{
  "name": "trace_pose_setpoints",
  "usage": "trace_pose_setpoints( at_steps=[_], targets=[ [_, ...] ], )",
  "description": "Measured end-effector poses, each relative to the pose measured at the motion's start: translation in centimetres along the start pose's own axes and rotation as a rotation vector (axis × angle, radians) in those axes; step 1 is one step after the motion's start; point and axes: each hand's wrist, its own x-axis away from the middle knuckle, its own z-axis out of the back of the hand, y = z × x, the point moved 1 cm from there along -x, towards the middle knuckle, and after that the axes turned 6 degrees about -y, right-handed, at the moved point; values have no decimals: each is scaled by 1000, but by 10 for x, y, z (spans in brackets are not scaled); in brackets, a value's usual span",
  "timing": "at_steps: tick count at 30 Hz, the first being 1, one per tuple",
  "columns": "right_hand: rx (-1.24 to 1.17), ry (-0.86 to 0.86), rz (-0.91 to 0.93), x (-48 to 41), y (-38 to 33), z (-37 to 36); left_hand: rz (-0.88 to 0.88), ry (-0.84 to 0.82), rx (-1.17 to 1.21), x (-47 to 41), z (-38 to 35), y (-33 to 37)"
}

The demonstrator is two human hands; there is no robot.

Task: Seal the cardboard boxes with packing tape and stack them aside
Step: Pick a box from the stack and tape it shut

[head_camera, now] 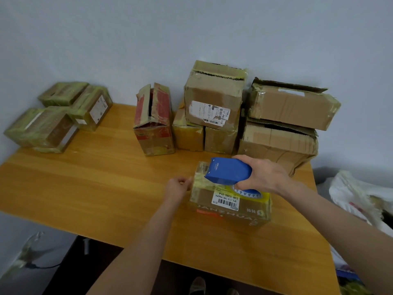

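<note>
Left hand point(178, 186) curls onto the 9 o'clock end of the box point(225, 212), at 5 o'clock on the counter point(85, 177), likely steadying it; right hand point(263, 175) wraps the tape dispenser point(228, 170) laid on top.

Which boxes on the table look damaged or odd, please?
The red-printed box at the back has torn, gaping top flaps. The upper right box and the lower right box beneath it also show ragged, unsealed flaps.

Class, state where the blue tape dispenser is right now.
In the head view, the blue tape dispenser sits right of centre, gripped by the right hand atop the nearest box.
</note>
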Motion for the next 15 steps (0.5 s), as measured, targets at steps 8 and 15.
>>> trace_pose_setpoints(
  at_steps=[8,15],
  targets=[
    [-3,13,-25,-3,0,-2,-354,189,-407,27,7,7],
    [-34,7,-19,0,-5,1,-557,-167,-905,50,-31,4]
  ],
)
